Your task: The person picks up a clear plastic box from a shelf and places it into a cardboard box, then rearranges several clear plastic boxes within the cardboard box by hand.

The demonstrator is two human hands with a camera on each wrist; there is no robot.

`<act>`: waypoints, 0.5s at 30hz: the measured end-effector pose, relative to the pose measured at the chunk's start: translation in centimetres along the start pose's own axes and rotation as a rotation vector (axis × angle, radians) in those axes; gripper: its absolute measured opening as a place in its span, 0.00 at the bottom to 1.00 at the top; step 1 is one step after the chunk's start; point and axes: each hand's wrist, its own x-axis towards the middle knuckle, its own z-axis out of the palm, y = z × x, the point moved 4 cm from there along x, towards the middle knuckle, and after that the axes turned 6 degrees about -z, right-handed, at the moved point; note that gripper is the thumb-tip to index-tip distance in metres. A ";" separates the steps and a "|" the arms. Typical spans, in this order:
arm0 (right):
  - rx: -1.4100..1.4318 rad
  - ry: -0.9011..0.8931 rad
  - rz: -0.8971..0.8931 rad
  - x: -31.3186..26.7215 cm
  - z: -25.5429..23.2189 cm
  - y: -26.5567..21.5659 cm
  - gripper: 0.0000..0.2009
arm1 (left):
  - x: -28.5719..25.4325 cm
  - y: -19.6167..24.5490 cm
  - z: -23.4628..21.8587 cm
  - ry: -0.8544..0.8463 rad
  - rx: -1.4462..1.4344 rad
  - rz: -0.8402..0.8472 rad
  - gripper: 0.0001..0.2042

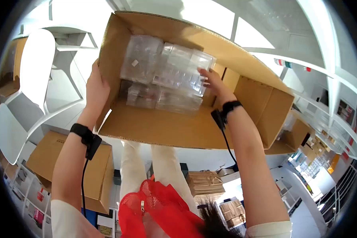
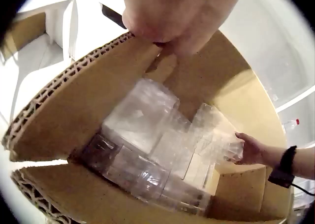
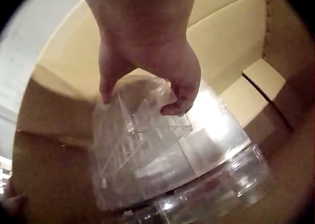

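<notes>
A large open cardboard box (image 1: pixel 158 129) holds several clear plastic containers (image 1: pixel 141 59), packed toward its left side. My left hand (image 1: pixel 97 89) grips the box's left wall at the rim; in the left wrist view that hand (image 2: pixel 179 17) covers part of the edge. Inside the box, my right hand (image 1: pixel 215 83) holds the right end of a clear container (image 1: pixel 204 61). The right wrist view has the right hand (image 3: pixel 147 61) with thumb and fingers on opposite sides of a clear container (image 3: pixel 133 145). Other clear pieces (image 3: pixel 216 189) lie beside it.
White chairs (image 1: pixel 37 59) stand at the left. Another cardboard box (image 1: pixel 73 170) is at the lower left, and one more (image 1: pixel 295 133) lies beyond the large box's right end. Stacked flat cardboard (image 1: pixel 204 184) sits below, near the person's legs (image 1: pixel 166 162). White shelving frames the right side.
</notes>
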 end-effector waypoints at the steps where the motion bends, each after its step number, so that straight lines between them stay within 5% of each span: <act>1: 0.041 -0.064 0.050 2.7 -0.2 1.4 0.51 | 0.1 -0.1 0.1 0.003 0.025 0.017 0.25; 8: 0.220 -0.042 -0.066 9.7 1.6 4.2 0.50 | 0.1 0.4 0.4 0.004 0.133 -0.010 0.25; 15: -0.008 0.051 -0.127 9.7 2.7 1.2 0.46 | 0.4 0.4 0.1 0.024 0.150 0.023 0.25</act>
